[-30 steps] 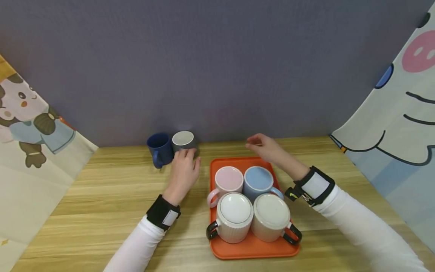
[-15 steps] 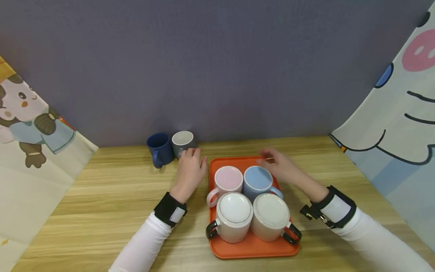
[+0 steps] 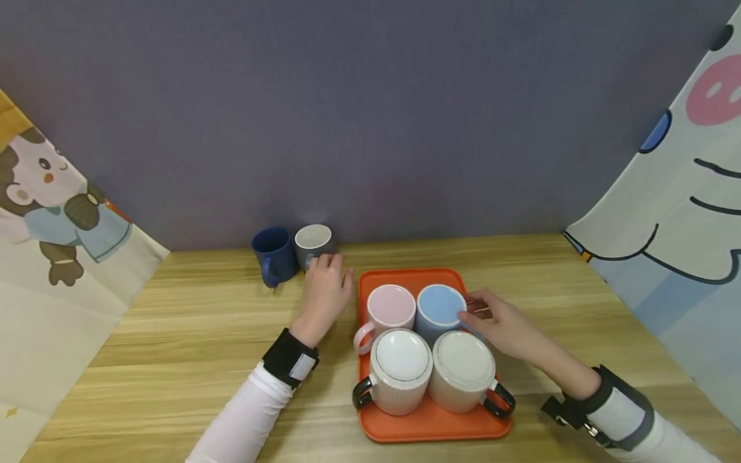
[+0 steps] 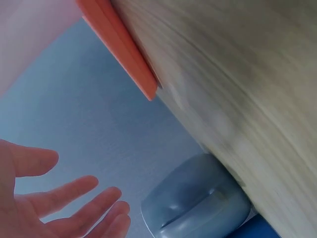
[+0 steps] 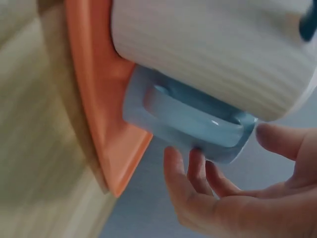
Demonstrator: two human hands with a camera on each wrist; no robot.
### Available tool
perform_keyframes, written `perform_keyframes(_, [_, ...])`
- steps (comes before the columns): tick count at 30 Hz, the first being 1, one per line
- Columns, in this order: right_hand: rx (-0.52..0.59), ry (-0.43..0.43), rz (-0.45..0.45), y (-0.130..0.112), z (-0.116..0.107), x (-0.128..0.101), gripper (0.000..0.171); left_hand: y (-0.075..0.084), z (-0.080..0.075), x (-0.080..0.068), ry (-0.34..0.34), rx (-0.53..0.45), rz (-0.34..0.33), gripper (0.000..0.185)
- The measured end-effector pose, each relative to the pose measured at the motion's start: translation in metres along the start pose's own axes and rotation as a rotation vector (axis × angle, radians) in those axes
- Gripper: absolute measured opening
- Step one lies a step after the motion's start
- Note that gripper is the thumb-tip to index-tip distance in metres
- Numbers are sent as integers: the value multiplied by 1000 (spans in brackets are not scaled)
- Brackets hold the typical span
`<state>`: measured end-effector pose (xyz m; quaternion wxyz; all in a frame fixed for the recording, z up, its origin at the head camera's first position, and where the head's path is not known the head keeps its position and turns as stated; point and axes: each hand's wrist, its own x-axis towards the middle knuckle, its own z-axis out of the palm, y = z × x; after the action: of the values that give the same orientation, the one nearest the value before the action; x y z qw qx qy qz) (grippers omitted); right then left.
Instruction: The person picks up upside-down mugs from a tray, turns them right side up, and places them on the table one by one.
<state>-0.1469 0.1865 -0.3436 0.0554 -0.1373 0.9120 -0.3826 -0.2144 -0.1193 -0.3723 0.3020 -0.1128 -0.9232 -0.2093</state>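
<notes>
White long sleeves (image 3: pixel 249 411) end in black wrist straps (image 3: pixel 289 357) with grey-white patches, bare-handed.

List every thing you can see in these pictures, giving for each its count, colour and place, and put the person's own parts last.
tray: one, orange, on the table at centre.
pink mug: one, pink, back left of the tray.
light blue mug: one, light blue, back right of the tray.
ribbed mugs: two, white with black handles, front of the tray.
dark blue mug: one, dark blue, on the table by the wall.
grey mug: one, grey, right of the dark blue one.
table: one, light wood.
cartoon cloths: two, printed, either side.
hands: left hand open beside the grey mug; right hand at the light blue mug's handle.
</notes>
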Motion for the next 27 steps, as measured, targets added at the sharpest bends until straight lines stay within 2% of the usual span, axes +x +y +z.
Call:
perform_keyframes(9, [38, -15, 57, 7, 7, -9, 45, -2, 0, 0, -10, 12, -6, 26])
perform_keyframes(13, [72, -53, 82, 12, 7, -9, 43, -1, 1, -1, -9, 24, 1, 27])
perform_keyframes(21, [107, -176, -35, 27, 1, -3, 27, 0, 4, -3, -24, 33, 0, 29])
perform_keyframes(27, [117, -232, -104, 28, -6, 0, 24, -1, 4, -3, -16, 42, 3, 28])
